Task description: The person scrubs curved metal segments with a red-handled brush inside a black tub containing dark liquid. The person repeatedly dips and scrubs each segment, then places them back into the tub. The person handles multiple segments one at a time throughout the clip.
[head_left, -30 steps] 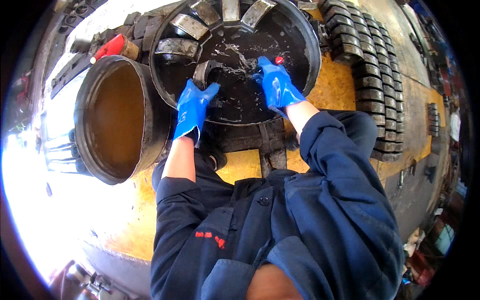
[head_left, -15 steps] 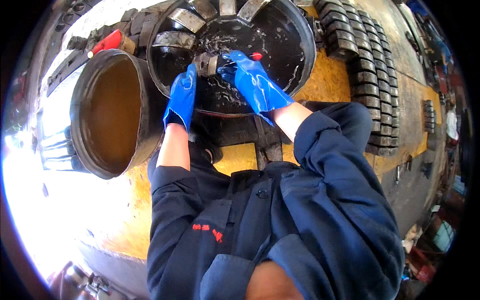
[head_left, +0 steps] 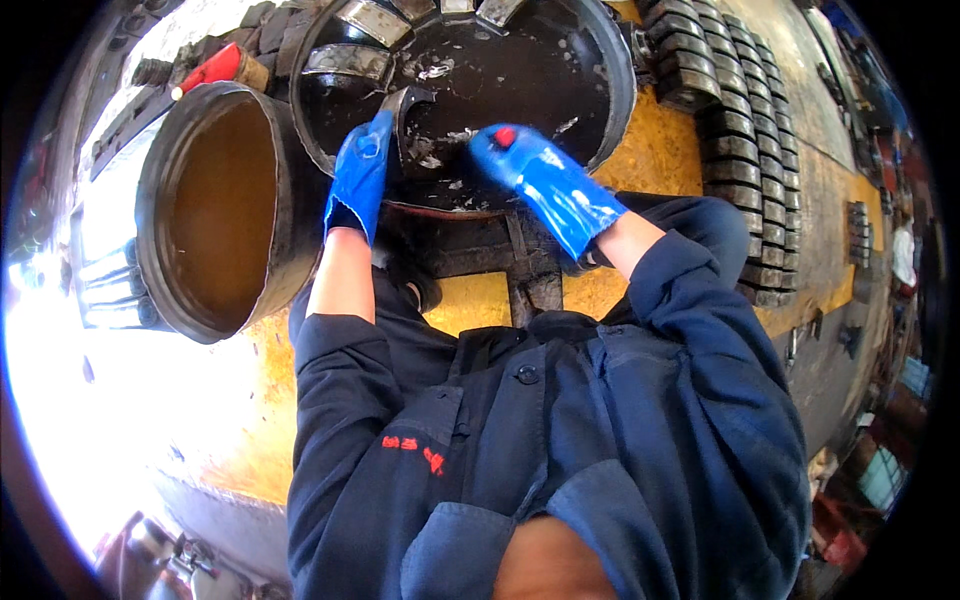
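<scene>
My left hand (head_left: 360, 165), in a blue rubber glove, is closed around the lower end of a curved metal half-ring (head_left: 403, 108), which stands up over the left side of a round dark tub (head_left: 621, 100). My right hand (head_left: 520, 165), gloved the same, is a little to the right, over the tub's near side, and blurred by motion. From its closed fist sticks the red end of a tool (head_left: 504, 138); the rest of that tool is hidden. Dark liquid with light froth fills the tub, and more curved metal pieces (head_left: 348, 60) lie along its far left rim.
A metal bucket (head_left: 291, 190) of brownish liquid leans at the left, with a red-handled brush (head_left: 213, 70) behind it. Rows of dark curved metal pieces (head_left: 730, 140) are stacked on the yellow surface (head_left: 655, 150) at the right. My knee is close to the tub.
My right hand has drawn back to the right and nearer, away from the metal half-ring. In my left hand the half-ring has turned and now stands up with its curve showing.
</scene>
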Demonstrator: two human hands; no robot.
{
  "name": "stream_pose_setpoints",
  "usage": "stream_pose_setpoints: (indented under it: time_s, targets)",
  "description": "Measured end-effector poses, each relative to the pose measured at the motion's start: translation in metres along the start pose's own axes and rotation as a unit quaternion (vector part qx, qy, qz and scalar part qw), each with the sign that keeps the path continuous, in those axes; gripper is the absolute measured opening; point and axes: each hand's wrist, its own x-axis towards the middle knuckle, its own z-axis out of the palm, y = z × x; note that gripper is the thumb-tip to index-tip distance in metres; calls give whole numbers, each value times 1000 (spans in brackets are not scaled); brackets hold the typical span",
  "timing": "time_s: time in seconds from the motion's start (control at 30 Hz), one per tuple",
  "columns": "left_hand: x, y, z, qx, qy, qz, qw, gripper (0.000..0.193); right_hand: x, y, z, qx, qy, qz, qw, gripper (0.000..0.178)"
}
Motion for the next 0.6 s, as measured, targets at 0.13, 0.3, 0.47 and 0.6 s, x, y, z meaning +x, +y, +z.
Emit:
stream_pose_setpoints:
  time_s: [0.13, 0.3, 0.47, 0.6]
  targets:
    - [-8, 39, -3, 45, -75, -98, 991, 55, 27, 33, -20, 119, 126, 132, 976, 50]
    - [-13, 48, -6, 44, -69, -101, 991, 53, 57, 12, -17, 450, 35, 104, 886, 28]
    - [4, 41, 12, 75, -135, -8, 988, 46, 102, 37, -5, 361, 143, -179, 904, 23]
    - [-4, -5, -5, -21, -20, 13, 999, 52, 64, -51, 37, 576, 33, 168, 800, 21]
